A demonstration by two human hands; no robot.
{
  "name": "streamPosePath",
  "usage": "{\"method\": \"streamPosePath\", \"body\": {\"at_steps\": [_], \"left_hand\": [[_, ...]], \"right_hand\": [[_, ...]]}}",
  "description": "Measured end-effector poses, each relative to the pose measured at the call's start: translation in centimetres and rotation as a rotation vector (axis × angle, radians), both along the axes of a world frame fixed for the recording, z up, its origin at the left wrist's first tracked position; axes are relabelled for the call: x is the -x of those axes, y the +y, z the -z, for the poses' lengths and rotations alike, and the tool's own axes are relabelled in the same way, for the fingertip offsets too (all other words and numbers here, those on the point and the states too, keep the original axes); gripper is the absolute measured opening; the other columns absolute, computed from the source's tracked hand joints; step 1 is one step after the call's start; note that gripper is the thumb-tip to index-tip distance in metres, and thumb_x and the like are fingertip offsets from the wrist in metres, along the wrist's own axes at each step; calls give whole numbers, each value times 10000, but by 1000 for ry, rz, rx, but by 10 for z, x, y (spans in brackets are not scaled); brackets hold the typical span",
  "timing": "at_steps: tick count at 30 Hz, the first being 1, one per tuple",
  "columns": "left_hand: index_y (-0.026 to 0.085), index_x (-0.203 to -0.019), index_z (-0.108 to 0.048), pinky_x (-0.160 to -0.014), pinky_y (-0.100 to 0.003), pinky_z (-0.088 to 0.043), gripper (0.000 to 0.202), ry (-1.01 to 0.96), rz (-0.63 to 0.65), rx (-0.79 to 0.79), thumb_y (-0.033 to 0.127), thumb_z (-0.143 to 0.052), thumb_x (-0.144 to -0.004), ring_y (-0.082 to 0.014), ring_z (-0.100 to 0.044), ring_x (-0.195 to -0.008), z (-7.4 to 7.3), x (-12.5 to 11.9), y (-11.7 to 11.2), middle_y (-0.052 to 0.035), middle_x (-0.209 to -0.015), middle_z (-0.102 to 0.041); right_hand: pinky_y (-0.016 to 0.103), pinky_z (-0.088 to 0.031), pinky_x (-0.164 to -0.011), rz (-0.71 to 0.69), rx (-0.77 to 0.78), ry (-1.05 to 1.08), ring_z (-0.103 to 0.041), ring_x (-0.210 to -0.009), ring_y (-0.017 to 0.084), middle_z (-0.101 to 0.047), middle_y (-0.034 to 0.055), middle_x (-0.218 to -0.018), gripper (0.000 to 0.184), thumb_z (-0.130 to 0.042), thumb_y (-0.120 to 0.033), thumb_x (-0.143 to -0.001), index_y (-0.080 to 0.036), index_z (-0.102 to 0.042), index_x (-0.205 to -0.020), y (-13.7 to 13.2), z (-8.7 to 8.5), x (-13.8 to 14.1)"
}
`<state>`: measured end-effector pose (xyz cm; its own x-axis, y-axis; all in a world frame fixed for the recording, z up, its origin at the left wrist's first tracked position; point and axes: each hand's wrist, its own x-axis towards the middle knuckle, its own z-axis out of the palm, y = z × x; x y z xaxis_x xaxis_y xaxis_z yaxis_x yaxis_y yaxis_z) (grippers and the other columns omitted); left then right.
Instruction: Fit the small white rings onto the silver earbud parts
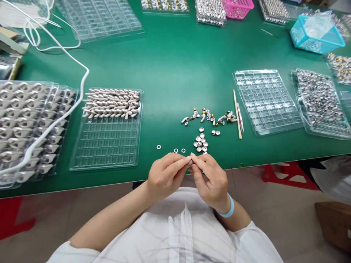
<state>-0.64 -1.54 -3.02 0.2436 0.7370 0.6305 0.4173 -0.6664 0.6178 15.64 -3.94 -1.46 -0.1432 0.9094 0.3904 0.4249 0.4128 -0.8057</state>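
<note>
My left hand (168, 171) and my right hand (210, 179) meet at the front edge of the green table. Both are closed, fingertips pinched together around a tiny part (190, 160) that is mostly hidden by the fingers. Just beyond them lies a small heap of round metal caps (202, 142). Several thin white rings (176, 150) lie to the left of the caps. Farther back are loose curved grey pieces with yellow bits (208, 116). A wooden stick (237, 115) and metal tweezers (240, 117) lie side by side to their right.
At left, a clear tray (109, 146) is partly filled with grey parts, beside stacked trays (24, 128). A white cable (82, 84) crosses them. A clear tray (270, 102) and a filled tray (319, 98) lie right. Blue (307, 40) and pink (238, 9) baskets stand behind.
</note>
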Motion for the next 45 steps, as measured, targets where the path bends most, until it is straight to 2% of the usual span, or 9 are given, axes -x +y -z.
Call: {"method": "streamPosePath", "body": {"at_steps": [4, 7, 10, 13, 18, 26, 33, 39, 45], "left_hand": [[164, -1018, -647, -680, -224, -577, 194, 2, -57, 52, 73, -638, -847, -139, -687, -739, -2, -2, 1, -57, -860, -731], [164, -996, -645, -684, -204, -570, 157, -23, -54, 94, 90, -634, -858, -128, -685, -732, -5, -2, 1, -51, -856, -724], [164, -995, -641, -693, -192, -561, 156, -38, -33, 116, 85, -632, -861, -116, -673, -728, -7, -2, 0, -44, -854, -721], [158, -1005, -637, -697, -199, -557, 162, -22, -12, 125, 75, -616, -869, -119, -669, -736, -7, -2, -1, -48, -853, -719], [165, -1045, -626, -680, -220, -558, 194, 32, -17, 96, 73, -582, -879, -132, -670, -742, -5, -3, -3, -50, -867, -721], [183, -1081, -656, -699, -212, -570, 245, 28, -71, 58, 65, -600, -874, -131, -696, -768, -2, -4, -6, -50, -902, -735], [189, -1175, -639, -678, -219, -570, 350, 18, -8, 80, 26, -593, -869, -132, -683, -780, -3, -2, -11, -70, -911, -715], [222, -1196, -679, -672, -197, -582, 350, -79, 87, 239, 60, -567, -906, -129, -705, -793, -12, 2, -5, -71, -947, -739], [213, -1029, -773, -635, -206, -598, 225, -279, 186, 446, 106, -677, -856, -136, -712, -708, -17, 8, 4, -64, -847, -766]], "right_hand": [[317, -578, -756, 1, 10, 38, -645, -878, 171, -662, 88, -998, 465, -549, -62, -891, -210, -566, -1331, -1, 0, 0], [312, -586, -755, -45, 99, 98, -650, -852, 159, -665, 82, -1019, 427, -585, -125, -898, -203, -555, -1317, 2, -2, -4], [303, -573, -718, -93, 164, 60, -634, -791, 151, -669, 60, -951, 271, -603, -204, -907, -194, -611, -1178, 7, -4, -9], [299, -543, -688, -142, 148, -22, -592, -731, 144, -660, 41, -864, 162, -572, -240, -931, -189, -620, -1078, 11, -6, -12], [294, -517, -674, -187, 122, -112, -568, -730, 148, -646, 49, -858, 177, -516, -227, -960, -183, -603, -1107, 14, -6, -11], [285, -493, -605, -151, -4, -171, -558, -673, 155, -621, 55, -764, 263, -496, -169, -954, -136, -599, -1194, 10, 1, -10], [282, -511, -617, -137, -27, -144, -588, -680, 156, -650, 60, -785, 250, -482, -151, -947, -152, -621, -1155, 10, 3, -10], [287, -498, -618, -130, -78, -177, -586, -690, 165, -652, 72, -802, 217, -469, -144, -948, -158, -596, -1123, 12, 3, -12], [296, -503, -602, -146, -164, -247, -609, -709, 184, -673, 99, -855, 290, -454, -145, -945, -148, -538, -1222, 10, 7, -13]]}}
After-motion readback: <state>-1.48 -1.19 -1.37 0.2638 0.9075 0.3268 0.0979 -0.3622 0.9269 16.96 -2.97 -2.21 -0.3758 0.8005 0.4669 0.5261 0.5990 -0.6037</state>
